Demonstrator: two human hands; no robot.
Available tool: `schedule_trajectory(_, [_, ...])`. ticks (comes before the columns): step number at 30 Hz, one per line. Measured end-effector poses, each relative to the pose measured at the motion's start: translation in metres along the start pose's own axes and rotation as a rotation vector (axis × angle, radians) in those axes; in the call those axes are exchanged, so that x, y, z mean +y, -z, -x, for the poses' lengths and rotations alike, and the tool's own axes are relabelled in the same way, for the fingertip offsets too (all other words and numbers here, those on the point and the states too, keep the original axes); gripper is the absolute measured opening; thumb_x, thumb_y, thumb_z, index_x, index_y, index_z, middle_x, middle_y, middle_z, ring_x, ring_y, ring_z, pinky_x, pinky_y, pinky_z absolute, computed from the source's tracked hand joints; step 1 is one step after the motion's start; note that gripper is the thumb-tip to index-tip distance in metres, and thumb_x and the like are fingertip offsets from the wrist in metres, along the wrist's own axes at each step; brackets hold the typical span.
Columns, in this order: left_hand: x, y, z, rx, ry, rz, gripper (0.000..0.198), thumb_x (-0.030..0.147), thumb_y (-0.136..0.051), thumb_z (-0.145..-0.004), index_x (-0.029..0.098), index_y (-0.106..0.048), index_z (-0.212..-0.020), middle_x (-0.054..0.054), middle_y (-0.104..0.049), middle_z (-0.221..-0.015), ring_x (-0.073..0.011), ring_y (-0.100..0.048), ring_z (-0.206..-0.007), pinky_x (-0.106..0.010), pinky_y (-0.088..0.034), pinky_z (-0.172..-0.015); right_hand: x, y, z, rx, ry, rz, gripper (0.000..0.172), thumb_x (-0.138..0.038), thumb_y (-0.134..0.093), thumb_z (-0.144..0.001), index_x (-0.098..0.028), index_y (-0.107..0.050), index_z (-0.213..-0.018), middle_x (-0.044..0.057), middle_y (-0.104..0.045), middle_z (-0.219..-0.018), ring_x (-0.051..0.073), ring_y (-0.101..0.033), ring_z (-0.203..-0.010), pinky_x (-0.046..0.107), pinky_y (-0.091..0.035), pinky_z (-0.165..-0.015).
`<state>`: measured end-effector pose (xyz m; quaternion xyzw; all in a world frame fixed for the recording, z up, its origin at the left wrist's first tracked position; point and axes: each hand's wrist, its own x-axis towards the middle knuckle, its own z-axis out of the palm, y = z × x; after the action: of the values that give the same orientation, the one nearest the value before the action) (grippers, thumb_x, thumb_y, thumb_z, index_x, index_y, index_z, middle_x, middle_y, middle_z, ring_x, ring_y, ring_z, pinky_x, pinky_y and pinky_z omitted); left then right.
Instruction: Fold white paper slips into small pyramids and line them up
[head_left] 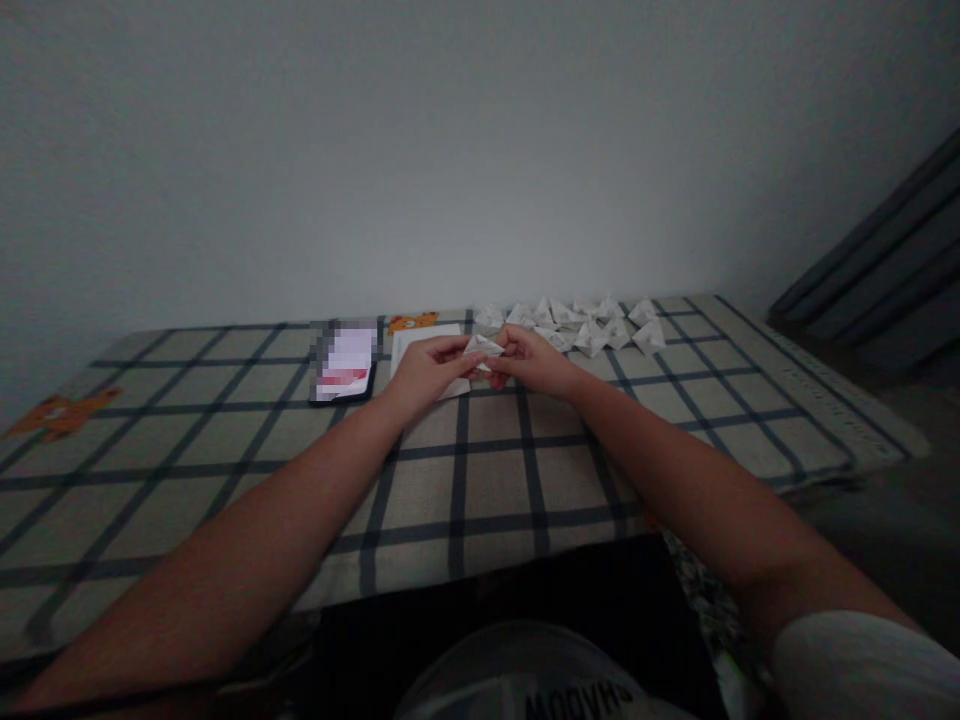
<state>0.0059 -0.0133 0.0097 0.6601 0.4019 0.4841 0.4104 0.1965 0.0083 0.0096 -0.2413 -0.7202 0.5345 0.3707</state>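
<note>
Folded paper (484, 347), small, white and peaked, is held between the person's two hands, above the far half of the table near its middle.

Farthest left on the checked tablecloth (491, 470), an orange bear print (64, 412) shows near the cloth's left side. To its right, toward the far edge, lies a phone (349, 360) with its screen lit; part of the screen is blurred into blocks. Just right of the phone is a white sheet (455, 387), partly hidden by the left hand, with a second bear print (412, 323) at its far side.

The left hand (431, 368) reaches in over this sheet, its thumb and fingers pinching the left side of the folded paper. The right hand (536, 362) grips the right side, fingers bent around it; the exact fold under the fingertips is too small to tell.

Beyond and to the right of the right hand, a cluster of white folded shapes (592, 335) stands along the far edge, some touching or overlapping. Near right, a white sleeve (855, 660) covers the upper right arm. At far right, dark folded fabric (885, 230) hangs beside the pale wall (480, 150).
</note>
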Motion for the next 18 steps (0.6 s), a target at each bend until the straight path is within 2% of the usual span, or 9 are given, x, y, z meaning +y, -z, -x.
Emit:
schedule_trajectory(4, [0.0014, 0.0006, -0.0001, -0.044, 0.0, -0.023, 0.037, 0.046, -0.069, -0.074, 0.015, -0.074, -0.093, -0.006, -0.073, -0.088, -0.0166, -0.067, -0.074, -0.031, -0.056, -0.074, -0.0003, -0.0012, -0.0003, 0.01, -0.024, -0.022, 0.033, -0.037, -0.068, -0.076, -0.02, -0.04, -0.081, -0.002, -0.067, -0.065, 0.013, -0.066, -0.059, 0.024, -0.054, -0.055])
schedule_trajectory(9, [0.0021, 0.0048, -0.0019, -0.036, 0.032, -0.115, 0.036, 0.046, -0.071, -0.072, 0.017, -0.075, -0.091, -0.005, -0.073, -0.084, -0.0162, -0.067, -0.069, -0.028, -0.055, -0.068, -0.002, -0.0014, 0.0004, 0.085, -0.042, 0.042, 0.029, -0.043, -0.064, -0.079, -0.018, -0.051, -0.088, -0.001, -0.065, -0.068, 0.012, -0.066, -0.06, 0.024, -0.055, -0.058])
schedule_trajectory(15, [0.0003, 0.0025, -0.0017, 0.017, 0.094, 0.036, 0.043, 0.047, -0.074, -0.069, 0.015, -0.073, -0.098, -0.008, -0.073, -0.091, -0.0155, -0.067, -0.068, -0.032, -0.058, -0.072, -0.0021, 0.0011, -0.0008, 0.118, -0.002, 0.097, 0.03, -0.044, -0.064, -0.079, -0.016, -0.054, -0.084, 0.0, -0.065, -0.065, 0.011, -0.065, -0.06, 0.024, -0.055, -0.06])
schedule_trajectory(18, [-0.0018, 0.0016, -0.0021, 0.0, 0.1, 0.084, 0.044, 0.048, -0.072, -0.071, 0.015, -0.072, -0.101, -0.006, -0.072, -0.083, -0.0154, -0.067, -0.068, -0.033, -0.058, -0.072, -0.0044, 0.0014, -0.0002, 0.143, 0.002, 0.079, 0.027, -0.041, -0.064, -0.079, -0.017, -0.052, -0.086, -0.001, -0.065, -0.064, 0.011, -0.065, -0.059, 0.024, -0.055, -0.059])
